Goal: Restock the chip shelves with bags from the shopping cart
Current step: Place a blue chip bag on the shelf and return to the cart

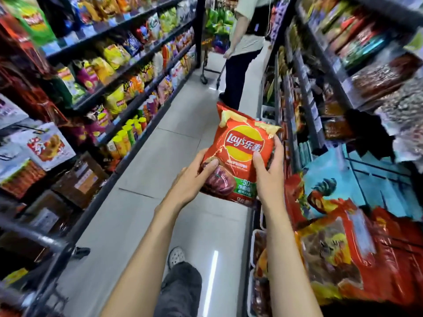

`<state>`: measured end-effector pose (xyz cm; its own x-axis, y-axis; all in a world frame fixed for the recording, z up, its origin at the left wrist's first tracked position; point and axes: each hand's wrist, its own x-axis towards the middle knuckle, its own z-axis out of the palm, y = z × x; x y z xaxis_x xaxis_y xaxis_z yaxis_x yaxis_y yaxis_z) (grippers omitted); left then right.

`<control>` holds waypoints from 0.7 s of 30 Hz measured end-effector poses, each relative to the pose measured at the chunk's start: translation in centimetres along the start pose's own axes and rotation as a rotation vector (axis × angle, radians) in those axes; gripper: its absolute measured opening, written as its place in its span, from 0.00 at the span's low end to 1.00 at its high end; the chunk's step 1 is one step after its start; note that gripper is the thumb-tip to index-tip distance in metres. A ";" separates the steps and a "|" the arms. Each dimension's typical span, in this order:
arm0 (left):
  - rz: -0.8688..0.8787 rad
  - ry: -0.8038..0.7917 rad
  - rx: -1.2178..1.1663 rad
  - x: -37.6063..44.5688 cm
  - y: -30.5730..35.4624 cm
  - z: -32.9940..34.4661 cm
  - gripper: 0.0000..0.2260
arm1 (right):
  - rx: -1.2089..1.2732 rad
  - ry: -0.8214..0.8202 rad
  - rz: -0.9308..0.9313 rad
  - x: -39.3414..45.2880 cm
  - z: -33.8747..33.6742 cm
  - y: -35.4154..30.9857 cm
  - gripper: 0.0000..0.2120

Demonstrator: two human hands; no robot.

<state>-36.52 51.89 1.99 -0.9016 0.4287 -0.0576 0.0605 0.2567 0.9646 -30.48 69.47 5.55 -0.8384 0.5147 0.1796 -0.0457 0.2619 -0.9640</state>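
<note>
Both hands grip one red Lay's chip bag (240, 152) over the aisle floor (160, 179): left hand (192, 179) closed on its lower left edge, right hand (269, 170) on the right edge. The bag's long axis tilts far-left to near-right. The chip shelves (128, 72) lie left, nearer the left hand; the shopping cart (212, 53) stands far ahead.

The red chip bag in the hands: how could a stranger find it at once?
Look down the aisle floor between the two shelf rows. At its middle, the left hand and right hand hold one red chip bag; it alone is off the shelves.
</note>
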 end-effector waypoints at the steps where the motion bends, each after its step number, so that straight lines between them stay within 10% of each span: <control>1: 0.000 -0.018 0.004 2.2 0.4 -0.6 0.24 | -0.011 0.013 0.001 2.0 0.6 -0.2 0.27; 21: 0.006 0.199 -0.003 34.9 0.5 -14.6 0.16 | 0.137 -0.093 0.050 35.8 19.9 1.7 0.22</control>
<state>-74.26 54.30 4.20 -0.9681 0.2506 -0.0002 0.0651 0.2522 0.9655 -71.33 72.10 6.45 -0.8876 0.4452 0.1182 -0.0713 0.1209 -0.9901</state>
